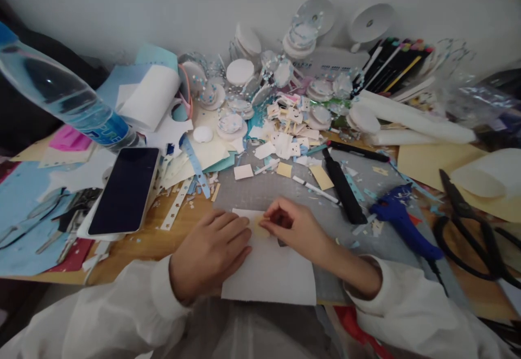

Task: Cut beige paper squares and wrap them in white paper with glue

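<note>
A sheet of white paper (268,275) lies on the grey cutting mat in front of me. My left hand (214,250) rests flat on the sheet's left side, fingers stretched and side by side. Over the upper part of the sheet, my right hand (301,231) pinches the edge of a small pale yellow paper piece (259,226) between thumb and forefinger. The left fingertips are close to that piece; whether they touch it I cannot tell. A small dark object (281,243) shows partly from beneath the right hand.
A black marker (344,188), a blue glue gun (402,220) and black scissors (468,229) lie to the right. On the left are a phone (126,191) and a water bottle (69,93). Behind, small paper cards (288,115) pile up beside several white spools (240,71).
</note>
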The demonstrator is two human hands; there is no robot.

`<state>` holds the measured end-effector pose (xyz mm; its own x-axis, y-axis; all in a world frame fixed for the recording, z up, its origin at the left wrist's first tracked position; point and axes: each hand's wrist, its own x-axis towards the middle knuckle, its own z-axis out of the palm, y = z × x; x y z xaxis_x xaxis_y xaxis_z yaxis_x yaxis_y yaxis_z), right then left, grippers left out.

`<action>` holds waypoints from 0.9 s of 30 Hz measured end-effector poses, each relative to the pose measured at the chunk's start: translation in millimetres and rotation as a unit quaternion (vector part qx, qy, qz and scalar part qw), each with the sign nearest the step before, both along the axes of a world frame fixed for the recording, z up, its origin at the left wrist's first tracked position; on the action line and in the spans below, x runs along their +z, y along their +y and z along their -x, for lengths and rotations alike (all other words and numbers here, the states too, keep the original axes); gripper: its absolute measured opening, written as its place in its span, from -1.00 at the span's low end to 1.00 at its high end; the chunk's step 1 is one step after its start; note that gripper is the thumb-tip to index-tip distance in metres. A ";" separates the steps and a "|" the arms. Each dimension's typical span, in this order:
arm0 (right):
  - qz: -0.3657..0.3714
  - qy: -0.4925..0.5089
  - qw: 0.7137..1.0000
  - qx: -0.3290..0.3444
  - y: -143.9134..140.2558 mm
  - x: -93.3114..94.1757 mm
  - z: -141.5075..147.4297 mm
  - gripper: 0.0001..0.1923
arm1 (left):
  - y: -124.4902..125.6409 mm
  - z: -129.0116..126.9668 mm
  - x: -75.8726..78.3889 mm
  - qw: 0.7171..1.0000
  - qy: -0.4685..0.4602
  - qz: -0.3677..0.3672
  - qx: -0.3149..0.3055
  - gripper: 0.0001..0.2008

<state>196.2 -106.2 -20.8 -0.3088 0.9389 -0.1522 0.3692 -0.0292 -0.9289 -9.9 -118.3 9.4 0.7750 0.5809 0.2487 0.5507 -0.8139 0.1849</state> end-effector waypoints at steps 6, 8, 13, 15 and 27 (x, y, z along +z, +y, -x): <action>-0.066 -0.081 0.995 0.007 0.8 -6.8 1.5 -0.86 | 8.0 -3.8 -12.5 0.997 -0.037 -0.046 -0.058 -0.83; -0.062 -0.082 0.995 0.004 1.8 -7.2 1.2 -0.87 | 7.9 -3.0 -17.9 0.995 -0.041 -0.059 -0.063 -0.83; -0.047 -0.065 0.996 0.044 2.8 0.1 -7.5 -0.82 | 9.8 -0.6 -22.2 0.995 -0.053 -0.061 -0.053 -0.81; -0.051 -0.077 0.993 0.075 2.0 4.6 -12.6 -0.75 | 10.6 0.2 -22.3 0.996 -0.046 -0.054 -0.044 -0.80; -0.024 -0.088 0.995 0.039 -0.3 0.2 -9.6 -0.93 | 11.6 -1.0 -22.6 0.998 -0.047 -0.016 -0.041 -0.70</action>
